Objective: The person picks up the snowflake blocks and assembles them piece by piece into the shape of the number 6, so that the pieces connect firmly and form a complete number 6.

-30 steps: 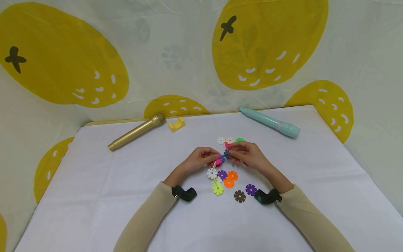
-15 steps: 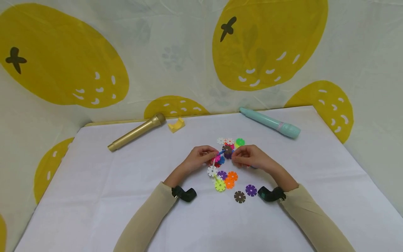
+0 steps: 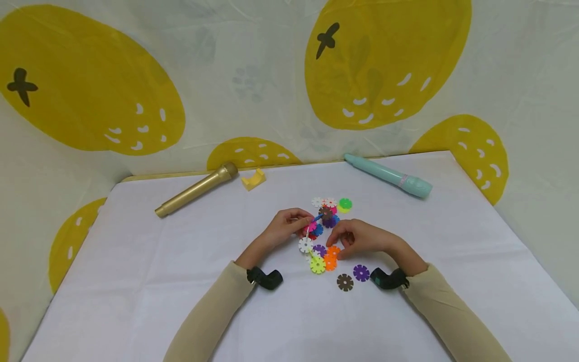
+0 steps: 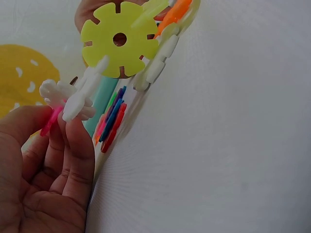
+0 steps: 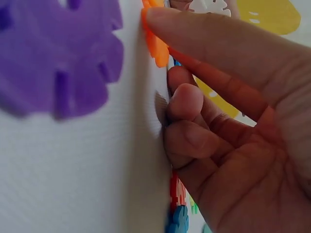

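The R hand (image 3: 364,236) is the nearer one to the upper orange disc (image 3: 333,251), which lies right at its fingertips, b/w thumb & index. These tips stand apart, w/ the thumb seemingly touching the orange, but I cannot tell if they clamp it. Being round, the disc has no long axis; in the R wrist view the orange shows nearly edge-on, close to the cloth (image 3: 126,291). The lower orange disc (image 3: 330,263) overlaps it, on the wearer's side of these tips. The L hand (image 3: 289,222) is farther: its thumb & fingers pinch the pink disc (image 4: 48,125), and from there the white disc (image 3: 305,245) & yellow disc (image 3: 318,264) lead off toward the wearer. The yellow disc sits just L of the oranges, so it is prob. a small obstacle for the R fingers.
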{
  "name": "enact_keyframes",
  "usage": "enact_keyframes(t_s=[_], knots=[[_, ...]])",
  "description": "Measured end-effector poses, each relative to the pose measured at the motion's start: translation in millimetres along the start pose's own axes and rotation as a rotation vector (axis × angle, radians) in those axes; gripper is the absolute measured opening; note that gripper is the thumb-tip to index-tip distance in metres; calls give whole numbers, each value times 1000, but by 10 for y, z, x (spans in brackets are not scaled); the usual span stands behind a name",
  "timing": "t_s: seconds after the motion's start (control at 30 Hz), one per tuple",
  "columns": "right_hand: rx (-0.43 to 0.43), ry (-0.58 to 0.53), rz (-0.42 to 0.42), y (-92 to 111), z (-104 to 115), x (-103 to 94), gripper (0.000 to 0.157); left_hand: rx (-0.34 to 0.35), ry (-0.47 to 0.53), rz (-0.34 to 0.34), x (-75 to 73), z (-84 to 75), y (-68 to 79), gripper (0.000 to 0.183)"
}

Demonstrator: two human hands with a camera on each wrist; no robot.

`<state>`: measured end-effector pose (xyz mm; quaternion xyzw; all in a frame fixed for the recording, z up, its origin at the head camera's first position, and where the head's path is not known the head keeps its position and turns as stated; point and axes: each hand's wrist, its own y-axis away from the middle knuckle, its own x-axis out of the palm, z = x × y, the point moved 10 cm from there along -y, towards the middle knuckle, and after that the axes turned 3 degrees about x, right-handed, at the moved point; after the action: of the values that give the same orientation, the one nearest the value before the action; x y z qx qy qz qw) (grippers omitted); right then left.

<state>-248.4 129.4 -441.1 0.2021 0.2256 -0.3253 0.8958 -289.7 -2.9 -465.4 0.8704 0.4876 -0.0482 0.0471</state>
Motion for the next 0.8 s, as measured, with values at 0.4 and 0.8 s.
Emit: enact_keyframes(t_s=[0.4,0.8], knots=[[-26,-26,-2,-7,-12,-34,11,-2,1,6,2,5,-9,26],[12,-88,-188,12,-84,-250,15,-8,-8,6,2,-4,-1,25]])
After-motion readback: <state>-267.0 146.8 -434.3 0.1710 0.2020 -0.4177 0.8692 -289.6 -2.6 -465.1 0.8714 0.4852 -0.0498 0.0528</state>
